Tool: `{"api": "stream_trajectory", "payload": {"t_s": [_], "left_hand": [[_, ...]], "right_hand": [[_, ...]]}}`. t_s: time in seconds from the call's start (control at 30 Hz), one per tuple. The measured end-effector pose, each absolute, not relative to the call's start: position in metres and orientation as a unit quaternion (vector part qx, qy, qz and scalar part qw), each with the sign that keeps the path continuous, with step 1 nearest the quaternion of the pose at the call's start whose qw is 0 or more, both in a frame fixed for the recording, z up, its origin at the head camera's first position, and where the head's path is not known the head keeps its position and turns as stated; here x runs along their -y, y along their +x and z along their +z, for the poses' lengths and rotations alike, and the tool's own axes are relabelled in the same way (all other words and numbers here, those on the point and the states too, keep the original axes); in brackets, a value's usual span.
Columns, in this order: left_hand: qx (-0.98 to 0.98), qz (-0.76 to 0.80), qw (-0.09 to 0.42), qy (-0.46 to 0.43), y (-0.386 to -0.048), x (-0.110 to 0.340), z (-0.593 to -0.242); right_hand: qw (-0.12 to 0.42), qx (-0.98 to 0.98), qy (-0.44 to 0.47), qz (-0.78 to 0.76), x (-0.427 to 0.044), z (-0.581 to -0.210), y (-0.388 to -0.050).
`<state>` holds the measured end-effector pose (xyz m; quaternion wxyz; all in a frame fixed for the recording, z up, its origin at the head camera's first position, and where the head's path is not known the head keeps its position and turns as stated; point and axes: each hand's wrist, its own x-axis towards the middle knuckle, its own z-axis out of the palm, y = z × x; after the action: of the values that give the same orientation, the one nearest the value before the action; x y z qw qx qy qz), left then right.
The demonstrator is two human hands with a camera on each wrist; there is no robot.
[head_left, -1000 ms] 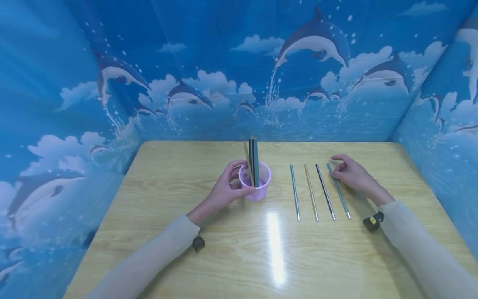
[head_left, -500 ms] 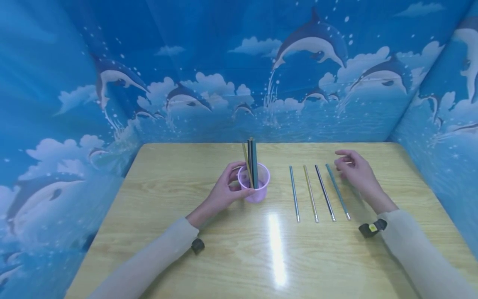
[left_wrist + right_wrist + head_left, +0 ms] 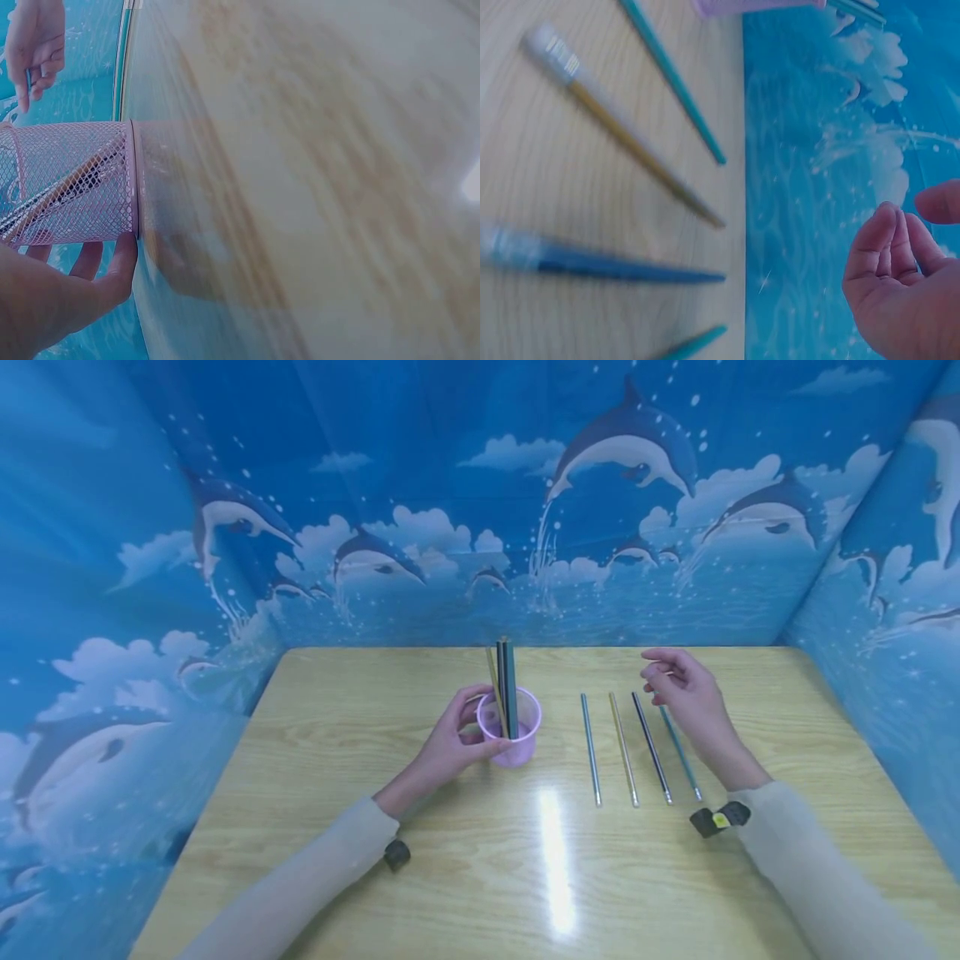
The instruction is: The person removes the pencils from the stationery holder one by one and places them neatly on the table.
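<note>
Looks to me like they're mid-sort: left hand (image 3: 448,739) curled round the pink mesh cup (image 3: 517,753) on the bench (image 3: 360,693), a bunch of pencils (image 3: 512,693) standing in it, four loose pencils (image 3: 624,750) lying spread to its right. Grabbing one would probably mean lowering the right hand (image 3: 688,697) for a pinch; it's hovering near the rightmost one's far end, fingers (image 3: 871,241) loosely bent, holding nothing.

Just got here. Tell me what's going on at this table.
A person's left hand grips a round pink mesh cup with several slim pencils standing in it. On the pale wood-grain table to its right lie a teal pencil, a yellow pencil, a dark blue pencil and a second teal pencil. The right hand hovers near the far end of the second teal pencil, loosely curled, holding nothing.
</note>
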<state>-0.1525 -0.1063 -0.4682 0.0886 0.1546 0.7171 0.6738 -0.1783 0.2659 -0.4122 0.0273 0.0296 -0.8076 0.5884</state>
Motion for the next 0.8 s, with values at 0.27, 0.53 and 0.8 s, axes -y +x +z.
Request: {"api": "stream_trajectory", "payload": {"t_s": [0.27,0.53,0.8], "left_hand": [[-0.719,0.673,0.092,0.147,-0.151,0.106,-0.468],[-0.719,0.672,0.089,0.152,-0.15,0.106,-0.467],[-0.717,0.673,0.093,0.154,-0.151,0.107,-0.468]], "right_hand": [[0.004,0.792,0.046,0.608,-0.228,-0.41,-0.177],[-0.007,0.767,0.058,0.638,-0.19,-0.409,-0.181],[-0.009,0.759,0.075,0.646,-0.162,-0.412,-0.184]]}}
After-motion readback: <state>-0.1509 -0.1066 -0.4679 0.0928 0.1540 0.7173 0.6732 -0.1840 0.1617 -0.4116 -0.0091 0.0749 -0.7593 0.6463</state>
